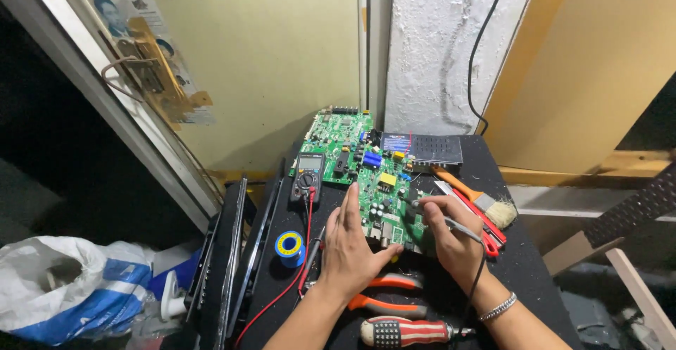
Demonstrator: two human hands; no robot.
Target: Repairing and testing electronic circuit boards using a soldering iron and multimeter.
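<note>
Screwdriver [408, 332], nearest item: striped red-and-white handle with a dark starred butt, lying flat at the near edge of the black work table [524, 265]. Just beyond it, pliers [384, 295] with orange grips, lying flat and partly under the left wrist. Principal item: green circuit board [352, 149], rectangular, densely set with small components, a yellow block and a blue block among them, and a dark finned metal plate at its far right; it lies at the middle of the table, running from the hands back toward the wall. Left hand [352, 241]: palm down, fingers straight and held together, pressed flat on the near edge of the board, thumb spread to the right. Right hand [451, 234]: fingers curled narrowly in a pen-like pinch on a slim probe [429, 216] with a dark lead, its tip angled down onto the board; a metal chain bracelet on the wrist. Left of the board, a dark multimeter [308, 175] with a round dial, its red lead [299, 265] trailing toward the camera. Near it, a blue spool [289, 246] with a yellow face. Right of the board, a brush [479, 198] with orange handle and pale bristles, beside red-handled cutters [486, 230]. At far left, below the table, a crumpled white-and-blue plastic bag [67, 286].
</note>
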